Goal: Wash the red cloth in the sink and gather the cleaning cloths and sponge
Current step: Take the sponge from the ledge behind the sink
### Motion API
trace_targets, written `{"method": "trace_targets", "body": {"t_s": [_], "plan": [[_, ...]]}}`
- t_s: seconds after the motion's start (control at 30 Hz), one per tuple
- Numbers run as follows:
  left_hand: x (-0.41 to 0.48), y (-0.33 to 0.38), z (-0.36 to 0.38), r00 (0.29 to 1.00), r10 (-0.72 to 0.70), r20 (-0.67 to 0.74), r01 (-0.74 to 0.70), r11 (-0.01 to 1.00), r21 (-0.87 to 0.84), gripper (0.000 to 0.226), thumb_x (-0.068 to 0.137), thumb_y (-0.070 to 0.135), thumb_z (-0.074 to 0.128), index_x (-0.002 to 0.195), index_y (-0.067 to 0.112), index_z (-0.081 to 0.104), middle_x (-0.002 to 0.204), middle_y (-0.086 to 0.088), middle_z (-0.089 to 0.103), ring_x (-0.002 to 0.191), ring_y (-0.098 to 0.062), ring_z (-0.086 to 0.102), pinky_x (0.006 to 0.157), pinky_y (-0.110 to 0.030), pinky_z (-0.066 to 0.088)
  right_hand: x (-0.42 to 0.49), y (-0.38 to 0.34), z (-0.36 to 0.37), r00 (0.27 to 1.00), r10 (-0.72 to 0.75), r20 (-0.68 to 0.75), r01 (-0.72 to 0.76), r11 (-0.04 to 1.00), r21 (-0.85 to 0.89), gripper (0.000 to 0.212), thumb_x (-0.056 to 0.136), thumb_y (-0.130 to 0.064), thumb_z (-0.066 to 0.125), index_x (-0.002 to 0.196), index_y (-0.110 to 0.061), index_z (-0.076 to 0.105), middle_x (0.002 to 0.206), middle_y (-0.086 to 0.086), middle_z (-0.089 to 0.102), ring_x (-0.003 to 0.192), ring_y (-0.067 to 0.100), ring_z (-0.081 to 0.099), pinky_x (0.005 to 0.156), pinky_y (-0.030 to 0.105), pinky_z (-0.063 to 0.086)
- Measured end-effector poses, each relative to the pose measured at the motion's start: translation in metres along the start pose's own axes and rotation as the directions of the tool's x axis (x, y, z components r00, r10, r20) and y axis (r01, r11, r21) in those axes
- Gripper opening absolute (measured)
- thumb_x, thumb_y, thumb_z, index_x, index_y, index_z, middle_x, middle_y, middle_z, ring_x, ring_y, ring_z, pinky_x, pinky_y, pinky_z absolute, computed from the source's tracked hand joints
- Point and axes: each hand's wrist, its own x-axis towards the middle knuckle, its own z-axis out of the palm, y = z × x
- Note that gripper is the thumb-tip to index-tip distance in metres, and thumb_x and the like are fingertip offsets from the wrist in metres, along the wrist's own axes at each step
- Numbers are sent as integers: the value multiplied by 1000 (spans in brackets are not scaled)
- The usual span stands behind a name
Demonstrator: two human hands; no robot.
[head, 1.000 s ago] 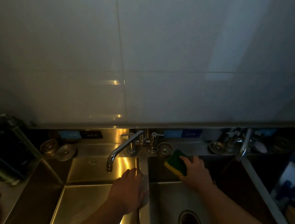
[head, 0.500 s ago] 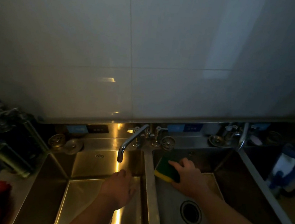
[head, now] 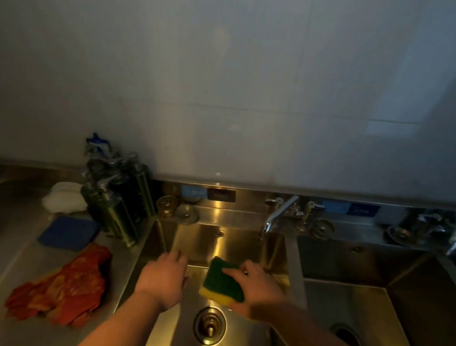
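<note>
My right hand grips a green and yellow sponge over the left sink basin. Beside it on the left, my left hand hovers palm down with fingers apart, holding nothing. A crumpled red cloth lies on the steel counter left of the basin. Behind it sit a folded blue cloth and, farther back, a white cloth.
Dark green pump bottles stand at the basin's back left corner. A faucet reaches over the left basin above its drain plug. A second basin lies to the right, with another tap beyond.
My right hand has carried the sponge from the right basin over into the left one. My view has swung left, bringing the counter with the cloths and bottles into sight.
</note>
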Motion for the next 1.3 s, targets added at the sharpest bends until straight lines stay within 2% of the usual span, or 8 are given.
{"method": "trace_targets", "body": {"t_s": [0.2, 0.33, 0.47, 0.6, 0.8, 0.97, 1.1, 1.3], "plan": [[-27, -93, -11, 978, -191, -86, 192, 981, 0, 40, 90, 49, 45, 124, 28, 48, 124, 0, 49, 111, -21, 50, 86, -37, 49, 76, -64, 9, 988, -157, -7, 156, 986, -65, 77, 78, -64, 57, 145, -44, 24, 129, 4, 41, 122, 26, 42, 98, 42, 41], [-43, -141, -16, 957, -248, -148, 248, 969, -22, 37, 90, 47, 44, 119, 27, 53, 121, -1, 51, 109, -21, 51, 86, -37, 48, 111, -114, 10, 973, -230, -23, 229, 973, -34, 77, 80, -60, 60, 146, -43, 25, 132, 4, 40, 123, 26, 41, 101, 40, 39], [-60, -198, -14, 924, -328, -195, 333, 943, -8, 30, 91, 46, 41, 107, 26, 56, 110, -3, 55, 101, -24, 55, 78, -39, 48, 137, -187, 12, 938, -345, -39, 342, 937, -65, 77, 80, -62, 58, 147, -42, 25, 134, 5, 40, 123, 26, 40, 98, 39, 39], [-81, -282, -6, 885, -413, -216, 413, 910, -48, 29, 95, 41, 41, 108, 24, 59, 112, -5, 55, 96, -25, 57, 77, -39, 49, 174, -268, 26, 915, -401, -33, 396, 912, -109, 76, 83, -58, 57, 148, -39, 24, 137, 10, 40, 123, 30, 40, 96, 45, 42], [-86, -389, -8, 918, -324, -231, 326, 945, -31, 24, 90, 35, 54, 106, 19, 63, 112, -10, 59, 90, -31, 62, 74, -39, 50, 227, -351, 54, 953, -290, -91, 274, 949, -154, 74, 82, -59, 56, 147, -36, 29, 131, 9, 43, 119, 31, 45, 93, 45, 44], [-81, -441, -10, 945, -265, -192, 261, 964, -47, 30, 94, 39, 44, 116, 25, 59, 123, -3, 55, 100, -26, 60, 82, -36, 46, 256, -398, 58, 975, -190, -111, 166, 965, -201, 72, 85, -51, 56, 149, -35, 27, 139, 10, 41, 124, 31, 42, 98, 44, 39], [-70, -465, -1, 961, -155, -228, 167, 985, 34, 16, 81, 27, 56, 87, 17, 67, 88, -7, 61, 66, -29, 59, 55, -36, 51, 283, -408, 61, 981, -150, -126, 121, 970, -209, 71, 86, -49, 55, 149, -33, 28, 135, 11, 44, 121, 31, 43, 98, 44, 39], [-54, -478, 8, 965, -175, -196, 174, 984, -25, 18, 81, 39, 65, 96, 30, 64, 99, 4, 60, 82, -20, 62, 64, -34, 50, 319, -403, 79, 986, -108, -125, 79, 972, -222, 64, 86, -50, 53, 145, -28, 40, 126, 13, 51, 111, 34, 51, 87, 43, 43]]}}
